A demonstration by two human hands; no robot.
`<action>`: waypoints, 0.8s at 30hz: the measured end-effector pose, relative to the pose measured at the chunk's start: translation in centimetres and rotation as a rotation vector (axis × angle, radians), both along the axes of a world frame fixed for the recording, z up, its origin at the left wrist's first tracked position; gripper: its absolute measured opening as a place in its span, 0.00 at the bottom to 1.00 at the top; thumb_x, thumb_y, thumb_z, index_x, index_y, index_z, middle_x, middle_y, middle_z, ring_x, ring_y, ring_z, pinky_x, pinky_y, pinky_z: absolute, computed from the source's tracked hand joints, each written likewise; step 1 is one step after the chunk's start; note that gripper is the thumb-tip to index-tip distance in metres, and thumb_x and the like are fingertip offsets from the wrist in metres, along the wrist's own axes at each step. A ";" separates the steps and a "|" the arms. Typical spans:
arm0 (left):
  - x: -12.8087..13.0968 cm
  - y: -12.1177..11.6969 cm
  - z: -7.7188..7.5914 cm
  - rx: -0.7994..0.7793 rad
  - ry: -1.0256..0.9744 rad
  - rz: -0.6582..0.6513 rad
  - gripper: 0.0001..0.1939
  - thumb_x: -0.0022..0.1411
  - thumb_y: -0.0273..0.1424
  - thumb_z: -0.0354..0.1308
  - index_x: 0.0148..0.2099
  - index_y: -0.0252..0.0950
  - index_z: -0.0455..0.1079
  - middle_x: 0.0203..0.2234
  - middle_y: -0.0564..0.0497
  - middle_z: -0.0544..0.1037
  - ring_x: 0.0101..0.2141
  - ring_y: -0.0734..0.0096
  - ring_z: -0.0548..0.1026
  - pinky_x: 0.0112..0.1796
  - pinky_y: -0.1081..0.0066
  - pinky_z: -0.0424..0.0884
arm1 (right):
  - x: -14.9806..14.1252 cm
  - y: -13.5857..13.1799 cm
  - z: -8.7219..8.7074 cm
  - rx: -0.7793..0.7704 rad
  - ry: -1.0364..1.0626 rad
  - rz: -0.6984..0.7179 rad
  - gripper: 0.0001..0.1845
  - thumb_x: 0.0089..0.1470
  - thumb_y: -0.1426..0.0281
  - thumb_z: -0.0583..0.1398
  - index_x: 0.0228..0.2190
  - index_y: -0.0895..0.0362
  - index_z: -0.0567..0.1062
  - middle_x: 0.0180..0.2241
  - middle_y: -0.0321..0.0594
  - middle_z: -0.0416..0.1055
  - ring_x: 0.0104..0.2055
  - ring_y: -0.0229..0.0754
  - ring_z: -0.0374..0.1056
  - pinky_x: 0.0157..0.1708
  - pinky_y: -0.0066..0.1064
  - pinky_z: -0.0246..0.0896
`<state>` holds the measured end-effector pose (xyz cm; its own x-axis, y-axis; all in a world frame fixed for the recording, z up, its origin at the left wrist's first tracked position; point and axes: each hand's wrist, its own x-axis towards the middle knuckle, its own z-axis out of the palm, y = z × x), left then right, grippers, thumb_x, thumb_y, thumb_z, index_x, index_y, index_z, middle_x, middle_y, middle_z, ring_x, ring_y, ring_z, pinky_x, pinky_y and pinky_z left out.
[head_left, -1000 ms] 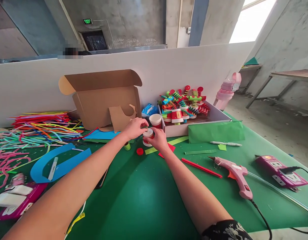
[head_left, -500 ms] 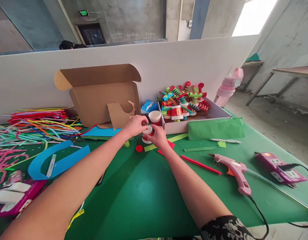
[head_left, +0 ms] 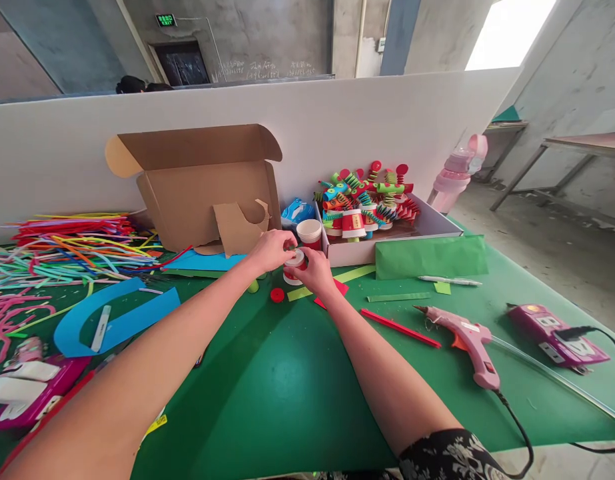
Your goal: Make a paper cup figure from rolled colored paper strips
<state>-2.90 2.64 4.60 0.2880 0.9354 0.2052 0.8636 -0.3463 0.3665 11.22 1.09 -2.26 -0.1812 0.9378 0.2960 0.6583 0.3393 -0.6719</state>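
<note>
My right hand [head_left: 317, 272] is wrapped round the side of a small red and white paper cup [head_left: 292, 276], which appears to stand upside down on the table. Just above the cup's white top, my left hand [head_left: 273, 251] is closed in a pinch; what is between the fingertips is too small to make out. A red disc [head_left: 277, 295] lies in front of the cup, with a short green paper roll [head_left: 253, 286] to its left. A light green paper strip [head_left: 300, 293] and a red paper piece [head_left: 340, 288] lie under and beside my right hand.
Behind are a stack of cups [head_left: 309, 231], a tray [head_left: 350, 253] of finished paper-cup figures and an open cardboard box [head_left: 207, 200]. A pink glue gun [head_left: 467, 328] and power strip [head_left: 554, 337] lie right; pipe cleaners [head_left: 72, 243] and blue paper [head_left: 70, 327] lie left.
Both hands keep nearly the same pose at the cup. The whole view has shifted very slightly; nothing else has visibly moved.
</note>
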 end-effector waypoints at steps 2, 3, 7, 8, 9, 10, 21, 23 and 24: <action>0.0 0.0 0.0 0.000 0.002 0.008 0.08 0.51 0.28 0.59 0.35 0.37 0.75 0.31 0.48 0.80 0.33 0.61 0.75 0.34 0.66 0.67 | 0.0 0.0 0.0 -0.001 0.004 0.002 0.24 0.47 0.61 0.69 0.46 0.54 0.75 0.45 0.44 0.78 0.50 0.53 0.69 0.47 0.40 0.62; 0.1 0.0 -0.1 0.004 0.004 0.007 0.07 0.51 0.28 0.59 0.35 0.37 0.75 0.31 0.48 0.80 0.33 0.61 0.75 0.34 0.66 0.67 | 0.0 0.0 0.0 -0.002 0.005 0.001 0.24 0.47 0.61 0.69 0.46 0.54 0.75 0.45 0.44 0.78 0.49 0.53 0.69 0.47 0.40 0.62; 0.1 0.0 -0.2 0.001 0.022 -0.006 0.07 0.52 0.28 0.58 0.35 0.37 0.75 0.31 0.48 0.80 0.33 0.61 0.75 0.34 0.66 0.67 | 0.0 0.1 -0.1 -0.007 0.003 -0.003 0.24 0.47 0.61 0.69 0.46 0.55 0.75 0.45 0.44 0.77 0.49 0.53 0.69 0.47 0.40 0.62; 0.1 0.0 -0.3 -0.002 0.027 -0.007 0.07 0.52 0.28 0.58 0.35 0.37 0.75 0.31 0.48 0.80 0.33 0.61 0.75 0.34 0.66 0.67 | 0.0 0.1 -0.1 -0.008 0.003 -0.003 0.24 0.47 0.61 0.69 0.46 0.56 0.75 0.45 0.44 0.77 0.49 0.53 0.69 0.47 0.40 0.62; 0.1 0.0 -0.3 -0.003 0.032 -0.006 0.07 0.52 0.27 0.58 0.35 0.37 0.75 0.31 0.48 0.80 0.34 0.61 0.75 0.34 0.66 0.67 | -0.1 0.1 -0.1 -0.008 0.003 -0.001 0.24 0.48 0.61 0.69 0.46 0.56 0.75 0.45 0.45 0.77 0.49 0.53 0.69 0.47 0.40 0.62; 0.2 -0.1 -0.3 -0.003 0.037 -0.005 0.07 0.52 0.27 0.58 0.35 0.36 0.75 0.31 0.48 0.80 0.34 0.62 0.75 0.34 0.67 0.67 | -0.1 0.1 -0.1 -0.008 0.002 0.000 0.24 0.48 0.61 0.69 0.46 0.56 0.75 0.45 0.45 0.77 0.49 0.53 0.69 0.47 0.40 0.62; 0.6 -0.4 -0.1 -0.038 0.100 0.009 0.09 0.54 0.27 0.56 0.37 0.36 0.75 0.33 0.48 0.81 0.35 0.63 0.76 0.36 0.68 0.68 | -0.1 0.3 -0.4 0.005 -0.002 0.003 0.22 0.49 0.63 0.68 0.46 0.56 0.75 0.43 0.44 0.78 0.48 0.52 0.70 0.45 0.39 0.63; 0.5 -0.4 -0.2 -0.038 0.102 0.003 0.10 0.54 0.27 0.56 0.38 0.36 0.76 0.33 0.48 0.81 0.36 0.62 0.76 0.36 0.68 0.68 | -0.1 0.2 -0.3 -0.004 -0.006 0.003 0.23 0.48 0.63 0.68 0.46 0.56 0.75 0.43 0.45 0.78 0.48 0.53 0.70 0.45 0.39 0.63; 0.5 -0.4 -0.2 -0.039 0.100 0.001 0.10 0.54 0.27 0.56 0.39 0.36 0.76 0.33 0.48 0.81 0.36 0.62 0.76 0.37 0.68 0.68 | -0.1 0.2 -0.2 -0.006 -0.004 0.004 0.24 0.48 0.62 0.68 0.46 0.56 0.75 0.44 0.45 0.77 0.48 0.53 0.70 0.45 0.40 0.63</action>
<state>-2.44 2.23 4.39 0.3044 0.9423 0.1392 0.8967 -0.3328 0.2920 11.13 1.29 -2.47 -0.1858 0.9391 0.2892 0.6600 0.3373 -0.6712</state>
